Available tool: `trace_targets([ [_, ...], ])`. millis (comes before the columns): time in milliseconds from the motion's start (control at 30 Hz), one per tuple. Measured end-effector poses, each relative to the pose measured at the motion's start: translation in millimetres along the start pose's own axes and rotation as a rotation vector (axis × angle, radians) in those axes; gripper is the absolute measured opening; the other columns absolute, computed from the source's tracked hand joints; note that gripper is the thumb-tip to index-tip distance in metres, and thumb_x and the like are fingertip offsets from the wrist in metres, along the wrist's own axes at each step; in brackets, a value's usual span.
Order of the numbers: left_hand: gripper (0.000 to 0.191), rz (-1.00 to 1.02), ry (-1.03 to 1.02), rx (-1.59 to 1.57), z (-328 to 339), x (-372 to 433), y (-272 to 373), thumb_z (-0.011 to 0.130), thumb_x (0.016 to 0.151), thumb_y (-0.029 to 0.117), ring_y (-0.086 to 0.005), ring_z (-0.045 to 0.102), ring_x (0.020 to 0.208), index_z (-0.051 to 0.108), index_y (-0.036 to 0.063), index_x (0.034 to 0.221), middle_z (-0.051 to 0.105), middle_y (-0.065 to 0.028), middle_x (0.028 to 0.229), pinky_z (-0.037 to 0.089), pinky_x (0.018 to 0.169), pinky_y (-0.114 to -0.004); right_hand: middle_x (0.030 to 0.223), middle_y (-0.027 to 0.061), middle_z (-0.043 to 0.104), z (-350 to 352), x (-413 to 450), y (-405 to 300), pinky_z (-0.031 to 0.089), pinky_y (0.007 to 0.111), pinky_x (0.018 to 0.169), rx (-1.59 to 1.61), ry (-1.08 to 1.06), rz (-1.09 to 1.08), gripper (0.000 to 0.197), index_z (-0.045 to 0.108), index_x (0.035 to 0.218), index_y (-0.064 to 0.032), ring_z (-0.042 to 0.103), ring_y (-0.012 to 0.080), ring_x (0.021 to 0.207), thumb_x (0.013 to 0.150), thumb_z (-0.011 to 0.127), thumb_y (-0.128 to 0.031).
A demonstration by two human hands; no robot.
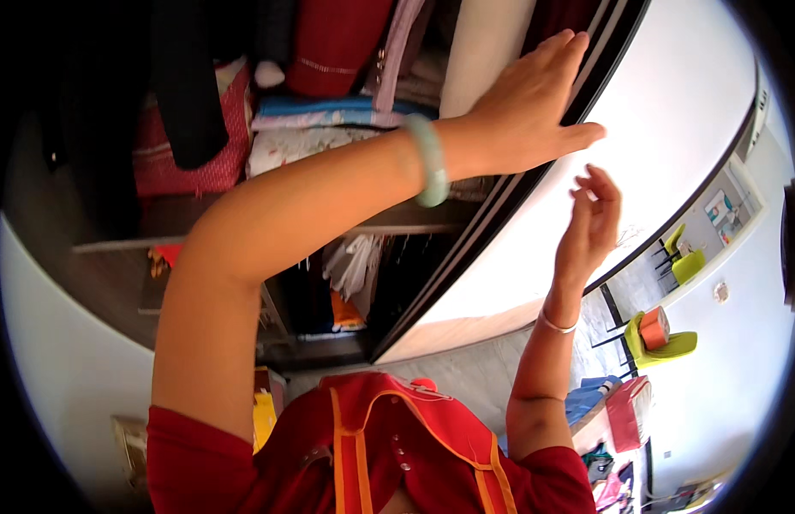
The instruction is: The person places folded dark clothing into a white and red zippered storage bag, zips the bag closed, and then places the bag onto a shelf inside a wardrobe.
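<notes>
My left hand [529,106], with a pale green bangle [428,160] on its wrist, reaches across the front of an open wardrobe. Its fingers are extended, its thumb stands apart, and it holds nothing. It overlaps the black edge frame [478,221] of a glossy white door panel [667,83]; whether it touches the frame is not clear. In front of the panel my right hand [593,218] is raised with loosely bent fingers and nothing visible in it. A thin bracelet [558,324] circles that wrist.
Folded cloths [320,144] and a red patterned textile [233,138] lie on the wardrobe shelf [410,221] under hanging clothes [336,45]. Bags [354,263] are lower down. At right are a green chair [677,347] bearing an orange object [654,327], and a red-and-white bag [629,414] among clothes.
</notes>
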State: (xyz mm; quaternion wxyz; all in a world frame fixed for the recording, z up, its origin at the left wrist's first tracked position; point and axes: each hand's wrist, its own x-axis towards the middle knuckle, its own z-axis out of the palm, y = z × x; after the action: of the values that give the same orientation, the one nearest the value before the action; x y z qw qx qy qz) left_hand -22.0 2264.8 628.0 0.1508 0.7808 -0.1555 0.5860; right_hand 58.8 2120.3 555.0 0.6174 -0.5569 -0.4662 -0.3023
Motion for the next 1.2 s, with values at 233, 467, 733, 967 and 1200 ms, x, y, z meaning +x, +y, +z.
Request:
trace_targets([
  [233, 0.077, -0.604, -0.116, -0.299, 48, 2, -11, 0.065, 0.079, 0.034, -0.0317, 0.040, 0.121, 0.028, -0.0096, 0.131, 0.036, -0.0270, 0.131, 0.033, 0.101, -0.036, 0.116, 0.0113, 0.052, -7, -43, 38, 0.047, 0.028, 0.081, 0.036, -0.361, 0.155, 0.035, 0.047, 0.122, -0.0013, 0.055, 0.0185, 0.102, 0.087, 0.050, 0.000],
  [467, 0.087, -0.730, -0.314, -0.478, 38, -6, -5, 0.056, 0.082, 0.039, -0.0405, 0.015, 0.132, 0.013, -0.0159, 0.134, 0.009, -0.0327, 0.142, 0.016, 0.111, -0.040, 0.108, 0.0097, 0.051, 9, -65, 51, 0.048, 0.029, 0.081, 0.243, -0.461, 0.222, 0.037, 0.046, 0.121, -0.0006, 0.054, 0.0161, 0.096, 0.086, 0.054, -0.002],
  [733, 0.092, -0.720, -0.362, -0.310, 12, -13, 8, 0.052, 0.084, 0.042, -0.0377, 0.008, 0.136, 0.004, -0.0156, 0.135, 0.001, -0.0328, 0.144, 0.013, 0.112, -0.041, 0.102, 0.0105, 0.052, 29, -77, 30, 0.049, 0.031, 0.082, 0.205, -0.390, 0.160, 0.046, 0.041, 0.121, 0.0018, 0.053, 0.0183, 0.096, 0.080, 0.060, -0.006],
  [967, 0.096, -0.691, -0.462, -0.363, -9, -16, -2, 0.053, 0.081, 0.053, -0.0361, 0.006, 0.137, 0.005, -0.0054, 0.140, 0.004, -0.0267, 0.146, 0.013, 0.110, -0.047, 0.094, 0.0088, 0.054, 44, -91, 17, 0.047, 0.031, 0.078, 0.173, -0.347, 0.112, 0.058, 0.040, 0.125, -0.0013, 0.052, 0.0192, 0.086, 0.074, 0.066, -0.006],
  [1200, 0.061, -0.729, -0.168, -0.545, -52, -66, -34, 0.064, 0.082, 0.034, -0.0170, 0.043, 0.115, 0.044, -0.0038, 0.125, 0.050, -0.0086, 0.122, 0.033, 0.098, -0.029, 0.096, 0.0103, 0.051, 91, -126, -24, 0.046, 0.034, 0.072, 0.108, -0.395, 0.170, 0.064, 0.038, 0.127, -0.0036, 0.051, 0.0250, 0.085, 0.069, 0.065, -0.005],
])
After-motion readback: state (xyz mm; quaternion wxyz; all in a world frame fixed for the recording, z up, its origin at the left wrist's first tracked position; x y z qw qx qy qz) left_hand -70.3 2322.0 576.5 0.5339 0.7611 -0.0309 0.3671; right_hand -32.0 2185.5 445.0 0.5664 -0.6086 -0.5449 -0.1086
